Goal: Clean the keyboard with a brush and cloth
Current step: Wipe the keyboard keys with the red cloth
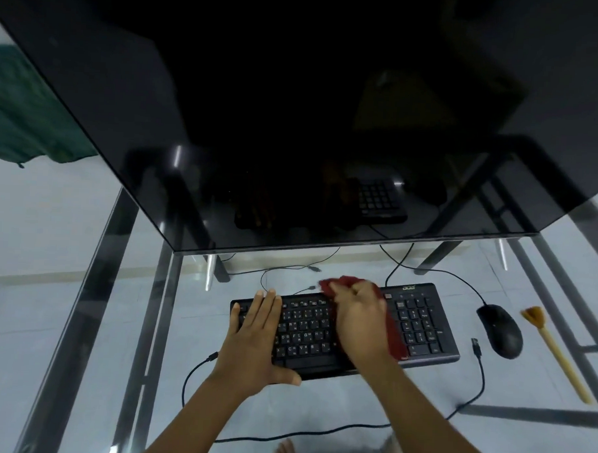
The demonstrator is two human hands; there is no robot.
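Red cloth [350,286] bunched in right hand [360,318], left hand [256,341] flat on keyboard [420,322]

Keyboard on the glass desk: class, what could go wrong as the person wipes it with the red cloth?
1. The keyboard may slide on the smooth glass desk if the left hand, pressed flat on it, lifts.
2. The cloth gripped by the right hand hangs loose beside the number keys and might snag one.
3. A wide sweep could knock the mouse beside it.
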